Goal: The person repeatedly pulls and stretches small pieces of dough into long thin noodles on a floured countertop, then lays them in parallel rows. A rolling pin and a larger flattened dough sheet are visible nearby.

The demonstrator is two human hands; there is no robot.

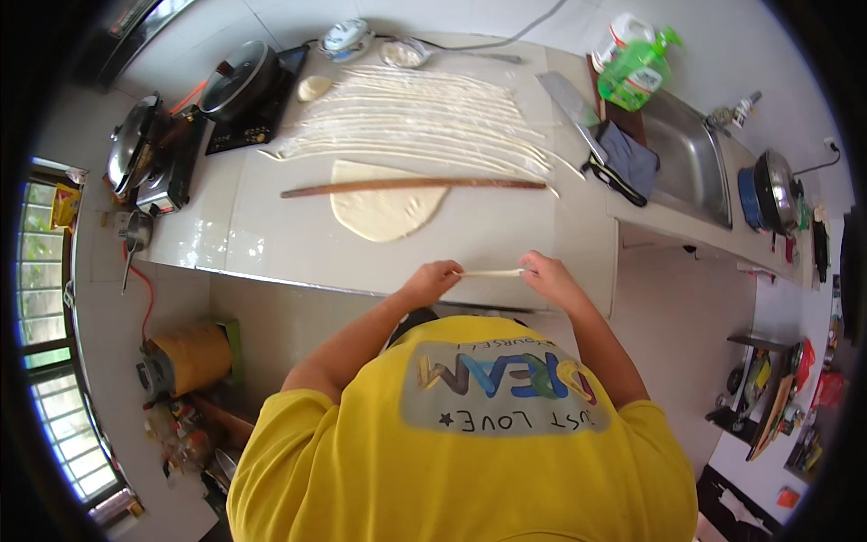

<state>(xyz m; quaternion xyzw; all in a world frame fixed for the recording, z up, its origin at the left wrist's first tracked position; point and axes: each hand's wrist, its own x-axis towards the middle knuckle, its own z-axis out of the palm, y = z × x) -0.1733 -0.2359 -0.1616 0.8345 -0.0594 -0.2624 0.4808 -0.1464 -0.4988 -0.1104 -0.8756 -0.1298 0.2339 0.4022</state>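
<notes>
A short strip of dough (493, 274) stretches level between my two hands, just over the counter's front edge. My left hand (433, 281) pinches its left end and my right hand (545, 276) pinches its right end. Beyond them a flat rolled sheet of dough (386, 213) lies on the counter, with a long wooden rolling pin (413, 184) across it. Behind the pin, many long thin dough strips (433, 115) lie side by side, roughly parallel, on the floured surface. A small lump of dough (314, 88) sits at their far left end.
At the left stand a lidded pan (240, 81) on an induction cooker and a lidded pot (134, 146) on a stove. A flour bowl (403, 53) is at the back. A cleaver (565, 101), cloth (626, 162), green pump bottle (633, 74) and sink (684, 156) are at the right.
</notes>
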